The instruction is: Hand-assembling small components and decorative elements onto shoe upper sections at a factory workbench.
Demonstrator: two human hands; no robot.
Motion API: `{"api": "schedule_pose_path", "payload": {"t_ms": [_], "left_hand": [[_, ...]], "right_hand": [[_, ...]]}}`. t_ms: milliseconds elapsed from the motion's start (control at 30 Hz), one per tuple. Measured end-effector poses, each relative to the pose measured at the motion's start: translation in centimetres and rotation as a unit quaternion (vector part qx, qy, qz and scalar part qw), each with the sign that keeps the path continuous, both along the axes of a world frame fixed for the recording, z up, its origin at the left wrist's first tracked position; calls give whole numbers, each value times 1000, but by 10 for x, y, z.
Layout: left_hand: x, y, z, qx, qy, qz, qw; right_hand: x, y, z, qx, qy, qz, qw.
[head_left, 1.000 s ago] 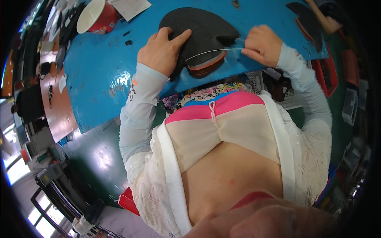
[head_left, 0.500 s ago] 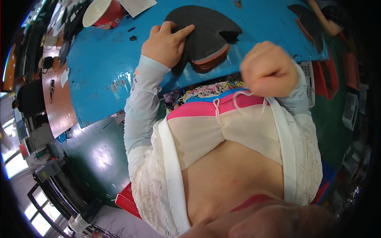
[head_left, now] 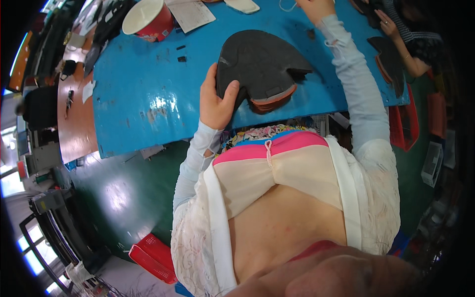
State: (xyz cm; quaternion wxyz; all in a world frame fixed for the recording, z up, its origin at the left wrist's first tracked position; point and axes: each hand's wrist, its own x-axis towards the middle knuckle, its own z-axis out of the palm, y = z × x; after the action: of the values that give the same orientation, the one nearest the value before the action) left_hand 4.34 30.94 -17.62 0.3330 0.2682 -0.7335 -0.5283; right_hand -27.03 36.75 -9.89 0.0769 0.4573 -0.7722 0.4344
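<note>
A stack of flat black cut pieces, with reddish-brown layers along its near edge, lies on the blue table. The stack has a rounded outline and notches on its right and near sides. My left hand grips its left edge, thumb on top and fingers along the side, partly hidden. Stretched toward the far side of the table is my right hand, cut off by the top of the picture. From its fingertips a thin white string hangs in a loop.
On the blue table stand a red-and-white tub and a paper sheet. A white pad lies farther back. At right, a co-worker's hand is near another black stack. Red crates stand beyond the table's edge.
My right hand has moved from near my chest to the far side of the table. My left hand has shifted from the stack's top to its left edge, thumb on top.
</note>
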Motion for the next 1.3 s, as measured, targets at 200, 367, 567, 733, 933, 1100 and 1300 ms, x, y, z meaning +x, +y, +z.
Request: {"api": "schedule_pose_path", "payload": {"t_ms": [200, 367, 567, 733, 933, 1100, 1300], "left_hand": [[0, 7, -20, -113, -18, 52, 992], [1, 6, -17, -126, -11, 57, 990], [1, 5, -1, -82, -7, 5, 997], [-1, -17, 17, 36, -5, -76, 996], [-33, -62, 38, 371, -134, -89, 915], [-36, -73, 48, 400, -136, -133, 897], [-20, -66, 78, 153, -8, -64, 986]], "right_hand": [[13, 9, -54, -75, 174, -38, 981], [56, 38, -60, 109, -188, 194, 956], [50, 36, -75, 136, -228, 219, 939], [47, 38, -71, 166, -195, 236, 937], [52, 38, -64, 184, -181, 270, 928], [52, 38, -59, 132, -266, 313, 902], [53, 22, -70, -156, -463, 308, 816]]}}
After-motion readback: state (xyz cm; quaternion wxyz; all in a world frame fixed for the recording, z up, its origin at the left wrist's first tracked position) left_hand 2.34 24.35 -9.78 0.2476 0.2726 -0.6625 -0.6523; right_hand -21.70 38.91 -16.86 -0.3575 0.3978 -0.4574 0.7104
